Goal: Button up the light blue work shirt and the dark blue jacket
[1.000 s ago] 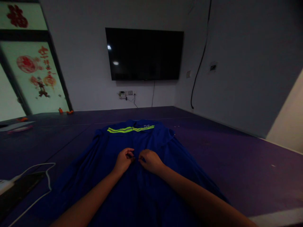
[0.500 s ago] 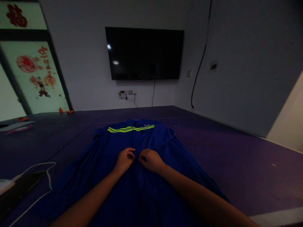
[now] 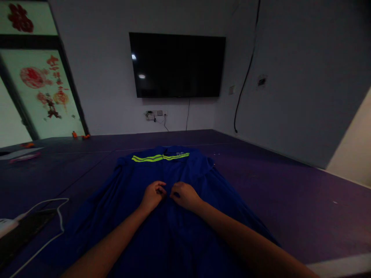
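Observation:
A blue work jacket lies spread out, front side up, its collar away from me and a yellow-green reflective stripe across the chest. Along its front opening, my left hand is closed in a pinch on the cloth left of the middle. Just across the opening, my right hand pinches the cloth on the other side. Only a small gap separates the two hands. The fingertips are dim, so any button or fastener between them is hidden.
Purple matting spreads under the jacket. At left lie a dark flat object, a white plug or adapter and a white cable. Small orange items are near the door. A television hangs on the far wall.

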A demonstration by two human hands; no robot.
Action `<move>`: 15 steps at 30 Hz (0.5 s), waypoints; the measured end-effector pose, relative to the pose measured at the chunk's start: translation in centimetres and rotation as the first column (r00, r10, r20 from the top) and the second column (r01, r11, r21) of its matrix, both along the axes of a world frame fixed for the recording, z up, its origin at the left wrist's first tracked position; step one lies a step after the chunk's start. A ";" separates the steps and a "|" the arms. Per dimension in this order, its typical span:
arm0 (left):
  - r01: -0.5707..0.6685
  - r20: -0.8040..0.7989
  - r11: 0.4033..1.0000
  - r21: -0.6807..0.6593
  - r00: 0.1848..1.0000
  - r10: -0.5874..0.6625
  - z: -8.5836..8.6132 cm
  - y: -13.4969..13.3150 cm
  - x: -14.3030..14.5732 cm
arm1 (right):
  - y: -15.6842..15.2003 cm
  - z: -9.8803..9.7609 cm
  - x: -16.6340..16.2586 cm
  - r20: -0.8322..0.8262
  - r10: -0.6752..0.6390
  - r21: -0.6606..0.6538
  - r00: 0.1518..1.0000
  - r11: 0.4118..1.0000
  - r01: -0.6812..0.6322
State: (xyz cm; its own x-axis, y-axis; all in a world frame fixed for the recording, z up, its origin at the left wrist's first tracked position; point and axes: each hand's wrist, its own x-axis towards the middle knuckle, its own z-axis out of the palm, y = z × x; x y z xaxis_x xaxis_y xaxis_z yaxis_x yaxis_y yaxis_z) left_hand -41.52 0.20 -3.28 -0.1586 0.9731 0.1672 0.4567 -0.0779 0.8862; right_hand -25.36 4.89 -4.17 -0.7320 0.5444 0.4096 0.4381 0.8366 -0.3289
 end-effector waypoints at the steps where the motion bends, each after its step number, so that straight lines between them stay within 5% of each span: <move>1: 0.002 0.008 1.000 -0.004 1.000 -0.002 -0.1 0.0 0.0 | 0.0 0.0 0.0 0.000 0.001 0.002 1.000 1.000 -0.001; 15: -0.009 0.102 1.000 -0.020 0.995 0.011 -0.3 0.0 0.1 | -0.4 0.2 -0.1 0.016 -0.087 -0.042 0.996 0.995 0.087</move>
